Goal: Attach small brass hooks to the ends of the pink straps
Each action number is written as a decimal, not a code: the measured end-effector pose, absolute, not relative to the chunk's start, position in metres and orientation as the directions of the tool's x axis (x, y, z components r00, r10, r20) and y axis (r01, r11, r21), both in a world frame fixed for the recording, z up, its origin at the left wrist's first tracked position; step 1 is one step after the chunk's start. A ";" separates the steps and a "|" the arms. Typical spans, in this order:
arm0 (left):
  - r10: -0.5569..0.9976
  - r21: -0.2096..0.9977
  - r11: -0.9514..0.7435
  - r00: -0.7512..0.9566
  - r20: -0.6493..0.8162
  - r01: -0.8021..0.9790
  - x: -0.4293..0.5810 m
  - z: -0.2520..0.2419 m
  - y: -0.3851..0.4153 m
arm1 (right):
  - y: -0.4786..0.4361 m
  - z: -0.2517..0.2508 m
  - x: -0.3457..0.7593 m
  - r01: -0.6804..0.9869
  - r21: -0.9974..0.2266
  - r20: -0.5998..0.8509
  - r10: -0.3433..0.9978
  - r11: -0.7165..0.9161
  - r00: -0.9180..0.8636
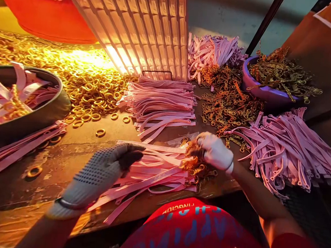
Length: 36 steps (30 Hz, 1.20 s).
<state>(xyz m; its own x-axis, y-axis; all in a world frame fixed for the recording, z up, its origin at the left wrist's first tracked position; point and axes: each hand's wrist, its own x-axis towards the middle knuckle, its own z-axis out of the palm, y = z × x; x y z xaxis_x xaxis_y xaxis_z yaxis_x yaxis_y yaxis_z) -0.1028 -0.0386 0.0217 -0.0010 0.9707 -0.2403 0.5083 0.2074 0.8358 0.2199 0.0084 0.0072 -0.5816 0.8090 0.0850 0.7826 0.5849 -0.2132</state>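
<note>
My left hand (104,169), in a pale glove with dark dots, is over the left part of a loose pile of pink straps (154,175). Its darkened fingers are bent together, and whatever lies between them is hidden. At the pile's right end, my right hand (214,151), in a white glove, has its fingers curled into a clump of gold chains (198,168). The fingers close on chain there, though the tips are partly hidden. Just beyond both hands lies a neater stack of pink straps (161,101).
Gold rings (95,87) are heaped at the back left, several lying loose nearby. A dark bowl (63,102) of straps stands left. More chains (230,101), a purple basin (248,80) of chains, and a strap heap (289,149) are right. A ribbed translucent panel (148,30) rises behind.
</note>
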 end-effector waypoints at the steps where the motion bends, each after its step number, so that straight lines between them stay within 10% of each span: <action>1: 0.949 0.888 0.297 -0.006 -0.315 0.350 -0.094 0.019 -0.041 | 0.029 0.006 0.227 0.821 -0.192 0.092 0.842 0.538 -0.531; 5: 0.840 0.786 0.542 0.228 -0.493 -0.298 -0.056 0.013 -0.040 | 0.115 -0.004 0.246 0.932 -0.061 0.095 0.931 0.358 -0.352; 10: 0.773 0.587 0.635 0.409 -0.485 -0.503 -0.043 0.018 -0.034 | 0.169 -0.023 0.249 0.948 0.114 0.028 0.953 0.297 -0.302; 19: 0.857 0.791 0.515 0.205 -0.472 -0.331 -0.045 0.007 -0.046 | 0.141 -0.031 0.251 0.905 -0.187 0.150 0.921 0.383 -0.359; 28: 0.953 0.957 0.286 0.119 -0.277 -0.058 -0.024 0.010 -0.052 | -0.001 0.000 0.173 0.393 -0.759 0.215 0.770 0.519 -0.601; 32: 0.982 0.980 0.163 0.075 -0.172 0.113 -0.020 0.006 -0.059 | -0.018 0.008 0.159 0.495 -0.697 0.128 0.769 0.519 -0.626; 36: 0.983 0.979 0.139 0.102 -0.155 0.151 -0.020 0.003 -0.064 | -0.022 0.012 0.160 0.713 -0.374 -0.044 0.757 0.593 -0.652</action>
